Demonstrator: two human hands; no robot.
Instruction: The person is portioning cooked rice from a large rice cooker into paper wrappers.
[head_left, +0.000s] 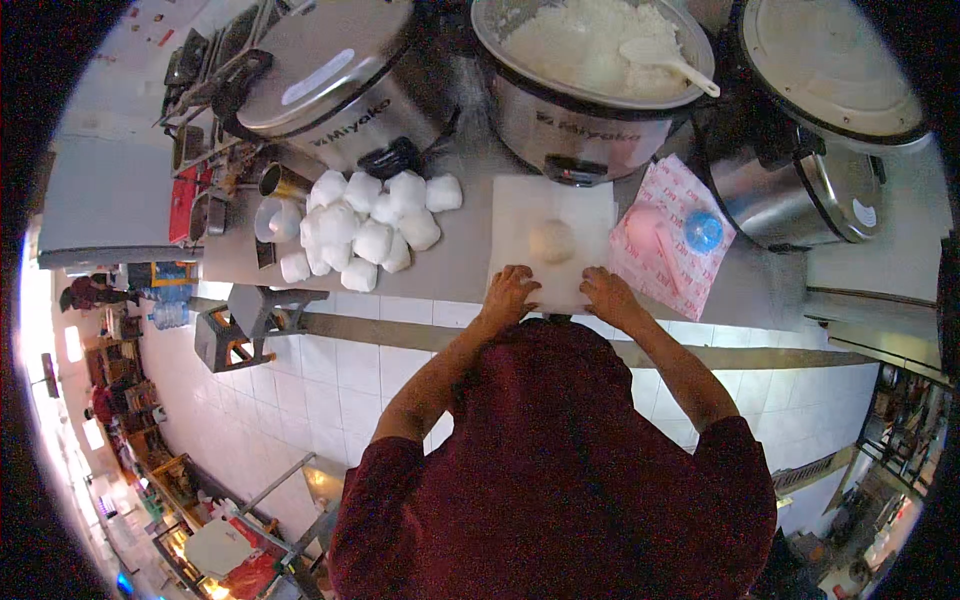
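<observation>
A rounded mound of rice (552, 241) lies on white wrapping paper (517, 202) in front of me. At the paper's lower left corner is my left hand (512, 298), fingers bent at its edge; my right hand (606, 296) is at the lower right corner in the same way. Whether the fingers pinch the paper is too small to tell. Many white wrapped bundles (373, 240) are piled to the left. Beyond the paper, an open Miyako rice cooker (581, 139) holds cooked rice (585, 37) with a white rice paddle (675, 64) on it.
A lidded cooker (330, 67) stands at the back left, another (832, 67) at the right. Printed pink-and-white paper (667, 240) carries a pink scoop-like item (651, 225) and a blue plastic object (703, 231). A clear cup (277, 220) and metal cup (282, 182) stand left; a stool (255, 315) is below.
</observation>
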